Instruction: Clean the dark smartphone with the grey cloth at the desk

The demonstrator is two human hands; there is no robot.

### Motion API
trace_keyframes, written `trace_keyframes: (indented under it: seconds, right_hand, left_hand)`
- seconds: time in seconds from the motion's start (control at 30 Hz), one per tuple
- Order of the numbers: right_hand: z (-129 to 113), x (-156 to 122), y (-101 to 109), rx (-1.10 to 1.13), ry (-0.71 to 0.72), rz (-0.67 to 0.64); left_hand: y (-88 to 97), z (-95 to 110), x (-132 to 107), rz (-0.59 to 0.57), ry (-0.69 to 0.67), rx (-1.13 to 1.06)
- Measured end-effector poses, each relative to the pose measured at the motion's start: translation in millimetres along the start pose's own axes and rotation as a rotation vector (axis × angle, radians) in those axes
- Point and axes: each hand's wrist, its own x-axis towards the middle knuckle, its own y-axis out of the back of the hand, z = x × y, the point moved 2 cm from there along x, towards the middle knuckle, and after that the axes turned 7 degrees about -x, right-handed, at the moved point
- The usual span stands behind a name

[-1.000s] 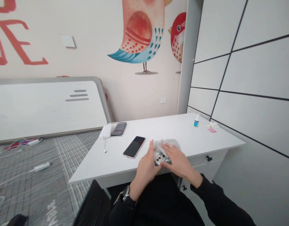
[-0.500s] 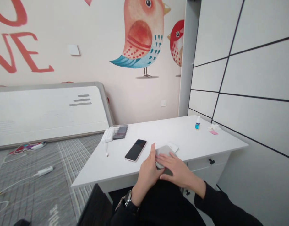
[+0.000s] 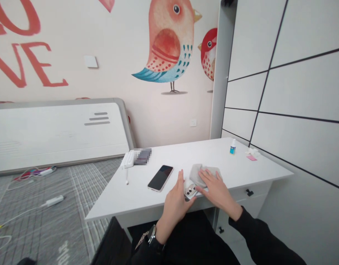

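At the front edge of the desk a white phone (image 3: 189, 190) lies with its camera lenses facing up. My left hand (image 3: 175, 202) grips its left end, thumb on the near side and fingers along the far side. A grey cloth (image 3: 196, 174) covers the right part of the phone. My right hand (image 3: 216, 188) holds the cloth against it with fingers laid over the top. Most of the phone is hidden under cloth and hand. To the left of my left hand, a second phone (image 3: 160, 178) with a dark screen lies face up.
The white desk (image 3: 125, 200) carries a white charger block (image 3: 128, 159) with a short cable and a blurred dark item (image 3: 142, 156) at its left. A small blue-labelled bottle (image 3: 233, 147), a crumpled white tissue (image 3: 253, 152) and a pink slip (image 3: 251, 158) are far right.
My right hand and the grey cloth have slid right along the phone, uncovering its camera lenses. My left hand keeps its grip. The view has shifted slightly.
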Motion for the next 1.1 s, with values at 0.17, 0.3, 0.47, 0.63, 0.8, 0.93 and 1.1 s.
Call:
trace_keyframes:
  seconds: [0.17, 0.3, 0.47, 0.63, 0.8, 0.93, 1.1]
  right_hand:
    - [-18, -9, -4, 0.153, 0.388, -0.101]
    - [-6, 3, 0, 0.027, 0.099, -0.022]
    - [-13, -5, -6, 0.083, 0.330, -0.073]
    - [3, -7, -2, 0.015, 0.177, -0.017]
    - [0, -10, -2, 0.078, 0.359, -0.083]
    - [3, -8, 0, 0.029, 0.218, -0.044]
    - [-3, -6, -2, 0.063, 0.315, -0.068]
  left_hand:
    - [0.4, 0, 1, -0.025, 0.012, 0.013]
    - [0.7, 2, 0, 0.004, -0.012, 0.036]
    - [-0.6, 0, 0, -0.014, -0.024, 0.008]
    - [-1.2, 0, 0, 0.031, -0.051, 0.058]
    - [-1.6, -1, 1, -0.002, -0.063, 0.040]
    - [-2.2, -1, 1, 0.022, -0.065, 0.047]
    - [-2.4, -1, 1, -0.014, -0.033, 0.040]
